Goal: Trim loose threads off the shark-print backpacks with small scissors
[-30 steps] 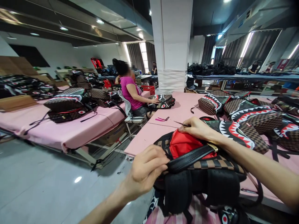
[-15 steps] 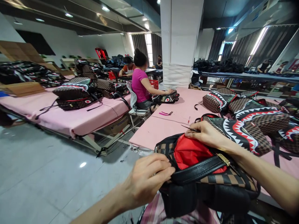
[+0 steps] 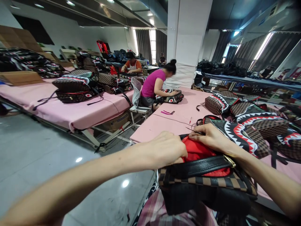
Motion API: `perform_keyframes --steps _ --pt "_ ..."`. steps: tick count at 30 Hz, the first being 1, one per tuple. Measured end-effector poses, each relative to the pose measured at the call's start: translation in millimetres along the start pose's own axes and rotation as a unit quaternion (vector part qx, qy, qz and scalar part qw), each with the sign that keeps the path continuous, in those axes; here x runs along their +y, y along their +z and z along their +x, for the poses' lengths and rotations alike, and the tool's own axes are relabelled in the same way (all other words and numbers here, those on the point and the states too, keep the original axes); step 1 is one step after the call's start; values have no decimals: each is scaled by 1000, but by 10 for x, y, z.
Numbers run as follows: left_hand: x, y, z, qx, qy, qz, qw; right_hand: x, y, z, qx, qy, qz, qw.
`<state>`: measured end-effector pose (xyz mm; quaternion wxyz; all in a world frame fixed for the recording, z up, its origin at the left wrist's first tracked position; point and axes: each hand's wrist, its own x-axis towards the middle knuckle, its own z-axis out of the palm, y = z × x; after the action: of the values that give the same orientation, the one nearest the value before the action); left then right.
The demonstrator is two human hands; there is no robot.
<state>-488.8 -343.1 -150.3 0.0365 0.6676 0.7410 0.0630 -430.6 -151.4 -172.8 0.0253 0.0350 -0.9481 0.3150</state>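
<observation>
A brown-and-black checkered backpack (image 3: pixel 211 181) rests on my lap, its red lining (image 3: pixel 197 151) showing through the opening. Across it runs a black handle strap (image 3: pixel 202 166) with a gold zipper piece (image 3: pixel 230 161) near the right end. My left hand (image 3: pixel 166 150) is closed at the left edge of the opening, fingertips hidden against the lining. On the far edge lies my right hand (image 3: pixel 205 135), closed around a thin dark pointed tool (image 3: pixel 191 129) whose tip sticks out leftward; its exact kind is unclear.
Shark-mouth backpacks (image 3: pixel 246 125) crowd the right of the pink table (image 3: pixel 164 125). Purple-handled snips (image 3: pixel 167 112) and a red pen-like item (image 3: pixel 190 119) lie there. A co-worker in a purple top (image 3: pixel 154 83) handles another bag. More bags (image 3: pixel 75 86) are stacked on the left table.
My left hand has moved from the backpack's left side up and over to the opening's edge. My right hand stays near the far edge with the tool. The co-worker has leaned forward.
</observation>
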Motion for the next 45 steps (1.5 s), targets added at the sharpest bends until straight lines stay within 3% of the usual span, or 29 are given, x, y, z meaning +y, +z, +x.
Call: perform_keyframes --steps 3,7,10,15,18,22,26,28,31,33,34,37,39,42,44,45 --pt "16 -94 133 -84 2 59 995 4 -4 20 1 -4 -4 1000" --pt "-26 -121 231 -106 8 78 991 25 -33 51 9 -11 -13 1000" --pt "-70 -67 232 -73 -27 63 995 72 -76 78 10 -17 -3 1000" --pt "-169 90 154 49 -94 -94 990 175 -180 136 12 -14 47 999" --pt "-224 181 89 127 -164 -226 952 242 -254 163 10 -13 82 997" --pt "-292 287 10 199 -206 -409 866 317 -328 174 5 -15 104 994" --pt "-514 369 -79 298 -238 -470 796 334 -337 175 -15 -4 102 995" --pt "-695 397 -160 333 -277 -398 809 329 -334 177 -14 -4 104 994" --pt "-902 420 -298 336 -349 -125 866 325 -340 189 -7 10 110 994" --pt "-897 429 -351 319 -337 44 885 329 -351 206 -7 14 111 994" --pt "-843 436 -356 312 -310 80 895 333 -356 216 -8 13 110 994" --pt "-560 481 -298 291 -210 7 934 351 -364 241 0 9 105 994" --pt "-395 533 -248 284 -189 -103 934 364 -367 246 6 9 111 994" --pt "-329 622 -249 323 -260 -241 877 378 -376 240 2 10 135 991" --pt "-349 654 -279 363 -324 -262 834 380 -379 238 -1 10 143 990" --pt "-349 655 -282 371 -337 -252 828 377 -378 239 -4 9 146 989"
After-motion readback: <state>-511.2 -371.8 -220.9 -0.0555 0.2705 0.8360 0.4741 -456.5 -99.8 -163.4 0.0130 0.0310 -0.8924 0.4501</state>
